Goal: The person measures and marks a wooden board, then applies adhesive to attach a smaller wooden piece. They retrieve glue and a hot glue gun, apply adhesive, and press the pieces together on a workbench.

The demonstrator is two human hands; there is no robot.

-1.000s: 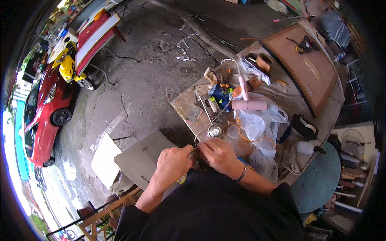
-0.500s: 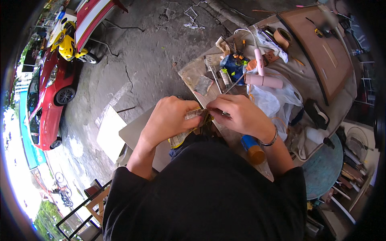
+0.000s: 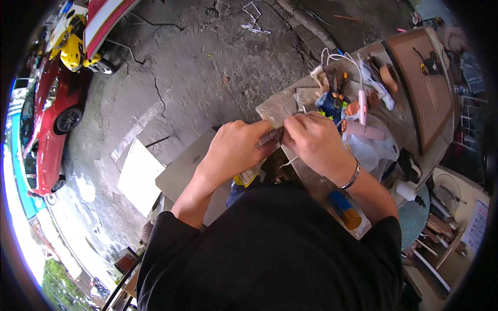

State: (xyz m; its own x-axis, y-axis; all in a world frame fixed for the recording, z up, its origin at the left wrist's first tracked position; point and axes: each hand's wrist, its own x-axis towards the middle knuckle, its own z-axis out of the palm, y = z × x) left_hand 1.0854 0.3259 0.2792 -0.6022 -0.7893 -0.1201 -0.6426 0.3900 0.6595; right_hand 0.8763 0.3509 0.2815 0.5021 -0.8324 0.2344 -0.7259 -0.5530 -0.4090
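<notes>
My left hand is closed around a folded, paper-like piece with dense print. A yellow part of it shows below that hand, close to my black shirt. My right hand has its fingers pinched at the piece's right edge, almost touching the left hand's fingers. What lies right under those fingertips is hidden. A thin white strand hangs just below the right hand. Near my right forearm, a blue and amber cylinder lies on the cloth-covered workbench.
On the bench lie a pink corded tool shaped like a hair dryer, a clear plastic bag, a tape roll and a framed brown board. Pale flat panels stand at the left. A red car is parked farther left.
The view has shifted, with the bench lying farther right and lower. Both hands sit slightly more to the right and still grip the printed piece.
</notes>
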